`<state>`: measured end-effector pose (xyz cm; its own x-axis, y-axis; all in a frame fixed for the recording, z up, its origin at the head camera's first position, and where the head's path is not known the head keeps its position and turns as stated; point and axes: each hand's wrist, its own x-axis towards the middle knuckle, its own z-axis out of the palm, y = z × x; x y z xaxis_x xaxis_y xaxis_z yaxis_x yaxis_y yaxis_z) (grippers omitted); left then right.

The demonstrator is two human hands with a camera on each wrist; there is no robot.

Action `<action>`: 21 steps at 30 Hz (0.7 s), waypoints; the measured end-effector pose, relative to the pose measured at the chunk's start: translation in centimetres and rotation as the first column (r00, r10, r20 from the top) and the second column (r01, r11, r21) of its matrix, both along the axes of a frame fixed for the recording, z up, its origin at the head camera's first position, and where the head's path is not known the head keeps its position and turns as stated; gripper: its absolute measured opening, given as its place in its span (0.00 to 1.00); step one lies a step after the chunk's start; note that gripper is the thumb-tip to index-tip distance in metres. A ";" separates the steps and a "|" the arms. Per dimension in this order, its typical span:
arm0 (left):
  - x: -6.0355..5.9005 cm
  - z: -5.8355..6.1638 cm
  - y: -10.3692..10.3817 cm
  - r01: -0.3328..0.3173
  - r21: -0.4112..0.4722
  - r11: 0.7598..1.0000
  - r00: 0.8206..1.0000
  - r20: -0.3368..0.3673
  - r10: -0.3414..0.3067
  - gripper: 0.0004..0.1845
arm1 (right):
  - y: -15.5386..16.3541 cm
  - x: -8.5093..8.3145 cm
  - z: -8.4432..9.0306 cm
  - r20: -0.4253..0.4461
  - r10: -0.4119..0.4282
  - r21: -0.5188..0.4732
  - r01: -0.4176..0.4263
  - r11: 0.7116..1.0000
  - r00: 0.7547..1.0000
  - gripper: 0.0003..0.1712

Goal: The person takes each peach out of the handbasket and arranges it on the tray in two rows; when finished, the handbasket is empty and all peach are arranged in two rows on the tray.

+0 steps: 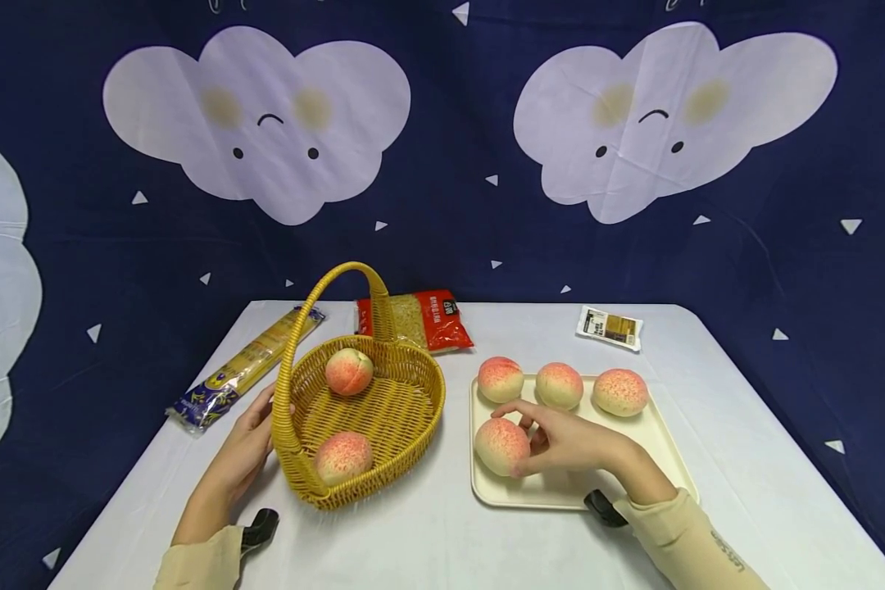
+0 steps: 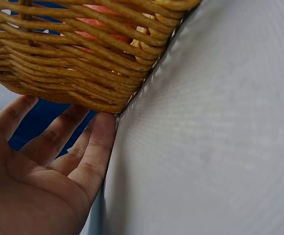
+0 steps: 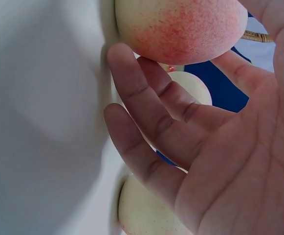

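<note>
My right hand holds a peach at the front left of the cream tray, thumb on the near side and index finger over the far side. In the right wrist view that peach sits at the top, with the other fingers spread loosely below it. Straight fingers of my left hand touch the left outer side of the yellow wicker basket; the left wrist view has the fingertips at its lower weave. Inside the basket lie two peaches, one at the back, one at the front.
Three more peaches line the tray's back: left, middle, right. A long pasta packet lies left of the basket, a red bag behind it. A small white packet is at back right. The basket's tall handle arches up.
</note>
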<state>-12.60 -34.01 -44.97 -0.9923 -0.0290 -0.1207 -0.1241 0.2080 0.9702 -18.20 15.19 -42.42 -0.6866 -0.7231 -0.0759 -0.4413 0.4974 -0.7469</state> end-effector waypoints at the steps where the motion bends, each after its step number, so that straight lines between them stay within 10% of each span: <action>1: 0.0 0.0 0.0 -0.001 0.002 1.000 1.000 0.003 0.001 0.37 | 0.0 0.0 0.0 0.000 -0.002 0.002 0.002 1.000 1.000 0.38; 21: -0.1 -0.1 0.0 -0.014 -0.003 1.000 0.999 0.037 0.014 0.38 | -0.7 -0.8 3.0 -0.143 -0.008 0.064 0.017 0.998 0.990 0.43</action>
